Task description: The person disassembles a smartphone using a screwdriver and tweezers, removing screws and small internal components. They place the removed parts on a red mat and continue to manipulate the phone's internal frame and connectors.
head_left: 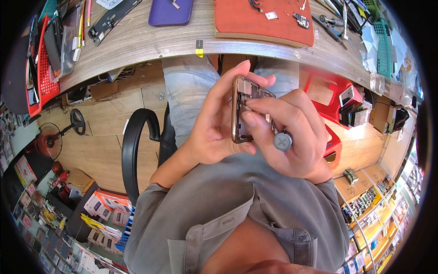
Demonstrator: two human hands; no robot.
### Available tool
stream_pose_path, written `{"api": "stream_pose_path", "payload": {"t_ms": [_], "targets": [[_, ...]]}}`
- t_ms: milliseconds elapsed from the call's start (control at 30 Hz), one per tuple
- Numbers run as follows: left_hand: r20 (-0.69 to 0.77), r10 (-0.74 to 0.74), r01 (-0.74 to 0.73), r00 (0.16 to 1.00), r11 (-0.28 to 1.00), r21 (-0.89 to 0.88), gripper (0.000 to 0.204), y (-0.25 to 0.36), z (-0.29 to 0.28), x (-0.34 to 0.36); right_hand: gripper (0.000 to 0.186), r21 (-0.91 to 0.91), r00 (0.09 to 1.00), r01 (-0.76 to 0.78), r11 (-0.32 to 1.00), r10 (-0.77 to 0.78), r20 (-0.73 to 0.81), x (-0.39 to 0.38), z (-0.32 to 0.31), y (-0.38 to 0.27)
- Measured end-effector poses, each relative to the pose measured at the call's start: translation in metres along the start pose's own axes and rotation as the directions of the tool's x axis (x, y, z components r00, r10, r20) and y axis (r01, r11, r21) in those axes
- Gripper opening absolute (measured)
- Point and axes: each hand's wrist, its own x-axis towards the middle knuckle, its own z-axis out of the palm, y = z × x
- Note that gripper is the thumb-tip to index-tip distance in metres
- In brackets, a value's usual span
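Observation:
An opened smartphone (242,96) with a gold-coloured frame rests in my left hand (214,118). Its inner boards and metal shields face right, toward my right hand. My left fingers and thumb grip it by its edges, above my lap. Over the phone's inside, my right thumb and forefinger (292,123) come together at the middle of the boards. Tucked against that palm is a screwdriver (283,141), of which only the grey round end cap shows; its shaft is hidden. Whether the right fingertips pinch a small part cannot be made out.
A wooden workbench (132,43) runs ahead, bearing a purple tray (169,11) and a red-brown work pad (260,23) with small phone parts. Red basket (48,82) stands left, teal basket (383,50) right. A red plastic stool (324,98) is beside my leg; a black chair armrest (132,150) is left.

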Motion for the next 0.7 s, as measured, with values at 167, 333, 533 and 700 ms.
{"api": "stream_pose_path", "payload": {"t_ms": [167, 333, 533, 700], "targets": [[-0.060, -0.083, 0.078, 0.995, 0.994, -0.076, 0.127, 0.001, 0.008, -0.004, 0.033, -0.063, 0.999, 0.034, 0.997, -0.032, 0.029, 0.005, -0.007, 0.005], [-0.045, -0.108, 0.105, 0.993, 0.992, -0.070, 0.128, 0.004, 0.008, -0.004, 0.036, -0.076, 0.995, 0.085, 0.993, -0.081, 0.056, 0.009, -0.011, 0.012], [-0.041, -0.130, 0.131, 0.991, 0.991, 0.007, 0.128, 0.007, 0.006, -0.004, 0.034, -0.143, 0.986, 0.143, 0.979, -0.129, 0.103, 0.010, -0.015, 0.017], [-0.085, -0.143, 0.139, 0.986, 0.989, -0.049, 0.126, 0.001, 0.008, -0.007, 0.036, -0.228, 0.974, 0.210, 0.951, -0.184, 0.128, 0.008, -0.013, 0.017]]}}
